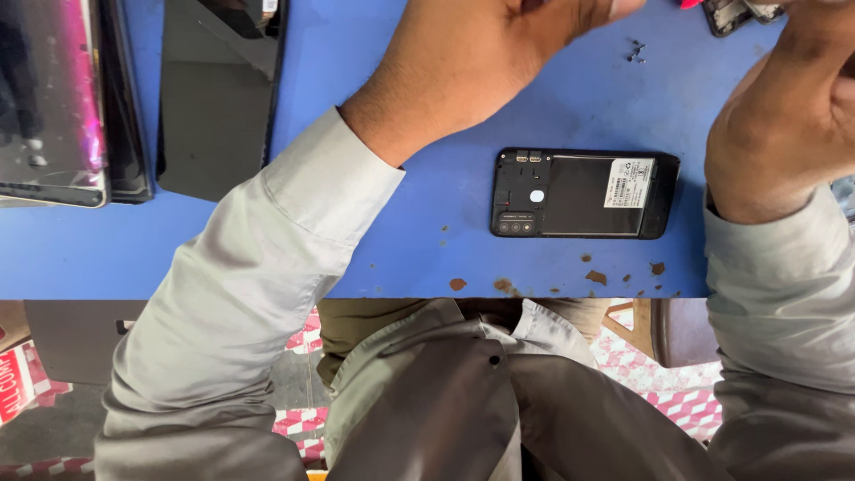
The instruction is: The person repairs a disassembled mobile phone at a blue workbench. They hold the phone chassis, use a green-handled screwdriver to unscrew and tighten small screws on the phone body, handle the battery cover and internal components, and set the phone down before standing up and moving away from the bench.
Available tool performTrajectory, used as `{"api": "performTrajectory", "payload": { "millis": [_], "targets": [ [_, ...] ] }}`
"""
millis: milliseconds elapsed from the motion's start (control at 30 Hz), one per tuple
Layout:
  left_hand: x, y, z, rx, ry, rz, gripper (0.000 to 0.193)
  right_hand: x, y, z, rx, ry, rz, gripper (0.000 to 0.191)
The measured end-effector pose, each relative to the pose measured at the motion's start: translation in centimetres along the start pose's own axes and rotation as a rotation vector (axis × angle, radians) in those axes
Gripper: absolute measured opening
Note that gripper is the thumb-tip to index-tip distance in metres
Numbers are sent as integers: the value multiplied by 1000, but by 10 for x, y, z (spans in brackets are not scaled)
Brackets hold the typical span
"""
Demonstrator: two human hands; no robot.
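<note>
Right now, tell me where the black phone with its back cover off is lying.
In the head view, the black opened phone lies flat on the blue table, right of centre, between the left hand and right hand, below some tiny screws.

1. Label (631, 183): small white rectangle with dark print, stuck on the black inside of an opened phone (583, 193) lying flat on the blue tabletop (427, 249), toward the phone's right end.

2. Screen (49, 98): glossy dark panel at far left on the tabletop, reflecting pink light, pale edge along its near side.

3. Screen (218, 93): second dark glossy panel just right of the first, unlit, grey reflections.

4. Sign (16, 383): red with white lettering, partly cut off, lower left below the tabletop edge.
</note>
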State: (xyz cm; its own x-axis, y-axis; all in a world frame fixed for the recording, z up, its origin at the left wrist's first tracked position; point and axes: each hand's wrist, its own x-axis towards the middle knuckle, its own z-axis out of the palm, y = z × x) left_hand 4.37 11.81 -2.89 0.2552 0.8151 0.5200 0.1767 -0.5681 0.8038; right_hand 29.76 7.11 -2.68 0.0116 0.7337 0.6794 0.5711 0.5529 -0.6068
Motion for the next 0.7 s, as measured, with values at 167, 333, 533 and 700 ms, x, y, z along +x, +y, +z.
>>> {"api": "performTrajectory", "payload": {
  "millis": [167,333,533,700],
  "targets": [
    [2,37,-15,-47,-180,24,19,-6,-35,-20,-14,-78,-5,49],
    [-11,88,-28,-20,-249,229,17,-16,-87,-43,-31,-174,-46,59],
    [-71,143,-33,196,-288,110,25,-34,-143,-58,-37,-311,-116,71],
    [-115,155,-19,367,-250,54,37,-45,-165,-56,-37,-424,-143,81]
  ]
}}
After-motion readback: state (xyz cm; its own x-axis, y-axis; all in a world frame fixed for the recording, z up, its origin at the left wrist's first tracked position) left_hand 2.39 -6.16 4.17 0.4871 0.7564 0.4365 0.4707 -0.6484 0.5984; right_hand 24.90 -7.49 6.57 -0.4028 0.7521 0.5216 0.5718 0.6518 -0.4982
